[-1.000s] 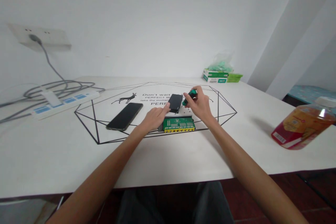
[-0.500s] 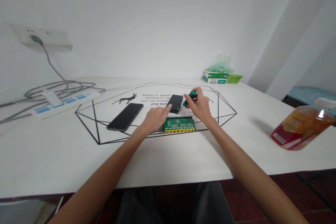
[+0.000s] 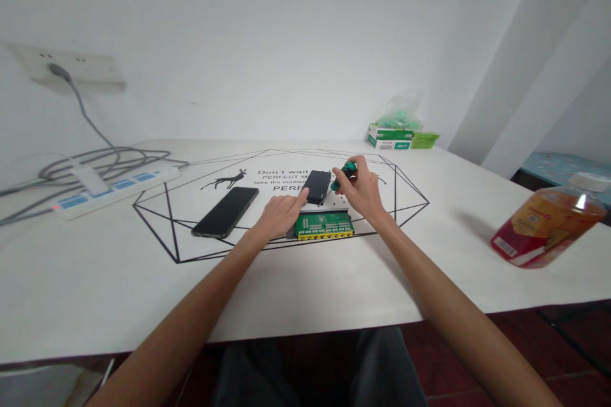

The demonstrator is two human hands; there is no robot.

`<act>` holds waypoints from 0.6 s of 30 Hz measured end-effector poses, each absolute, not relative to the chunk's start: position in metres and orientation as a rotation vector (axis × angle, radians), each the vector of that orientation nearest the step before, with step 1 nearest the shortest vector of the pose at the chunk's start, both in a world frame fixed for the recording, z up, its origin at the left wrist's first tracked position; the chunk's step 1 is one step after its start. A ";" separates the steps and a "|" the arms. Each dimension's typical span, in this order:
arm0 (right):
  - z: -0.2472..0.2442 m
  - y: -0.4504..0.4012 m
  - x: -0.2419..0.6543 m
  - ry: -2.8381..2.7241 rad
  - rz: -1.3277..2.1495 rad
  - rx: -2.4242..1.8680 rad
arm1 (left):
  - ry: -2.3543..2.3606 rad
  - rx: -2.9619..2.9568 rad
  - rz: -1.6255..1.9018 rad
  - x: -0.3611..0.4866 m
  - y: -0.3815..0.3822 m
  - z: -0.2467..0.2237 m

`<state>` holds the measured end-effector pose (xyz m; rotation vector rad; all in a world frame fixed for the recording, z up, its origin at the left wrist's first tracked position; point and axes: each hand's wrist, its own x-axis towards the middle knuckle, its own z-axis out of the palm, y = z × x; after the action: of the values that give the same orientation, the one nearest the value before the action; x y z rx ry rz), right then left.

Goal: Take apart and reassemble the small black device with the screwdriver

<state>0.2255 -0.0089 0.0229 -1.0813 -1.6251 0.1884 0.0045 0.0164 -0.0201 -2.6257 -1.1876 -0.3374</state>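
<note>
A green circuit board [image 3: 324,224] with a row of yellow connectors along its near edge lies on the table, a dark metal edge behind it. My left hand [image 3: 279,213] is at its left end, fingers closed around that side. One finger stretches forward to a black rectangular object [image 3: 318,186] just beyond the board. In my right hand [image 3: 363,187] is a screwdriver [image 3: 345,176] with a green and black handle. Its thin shaft slants down left, and the tip is near the gap between the black object and the board. Several tiny dark bits lie close by.
A phone [image 3: 226,212] lies to the left. Further left are a power strip [image 3: 119,189] and coiled grey cable [image 3: 95,156]. A bottle of amber drink [image 3: 544,226] stands at right. Small green-white boxes [image 3: 390,137] with a plastic bag [image 3: 401,114] on top sit at the back.
The view has shifted slightly. Both hands keep nearly the same pose, with the screwdriver still in my right hand and the board in the same place.
</note>
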 end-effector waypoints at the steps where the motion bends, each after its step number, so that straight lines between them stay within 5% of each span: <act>1: 0.023 -0.009 0.226 -1.624 0.187 -1.079 | -1.201 -2.636 -0.348 0.005 0.017 -0.020; 18: 0.023 -0.009 0.225 -1.648 0.151 -1.125 | -1.142 -2.586 -0.194 0.008 0.010 -0.014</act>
<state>0.2245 -0.0086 0.0226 -1.1250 -1.6478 0.1515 0.0082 0.0095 -0.0137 -2.5856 -1.1416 -0.1938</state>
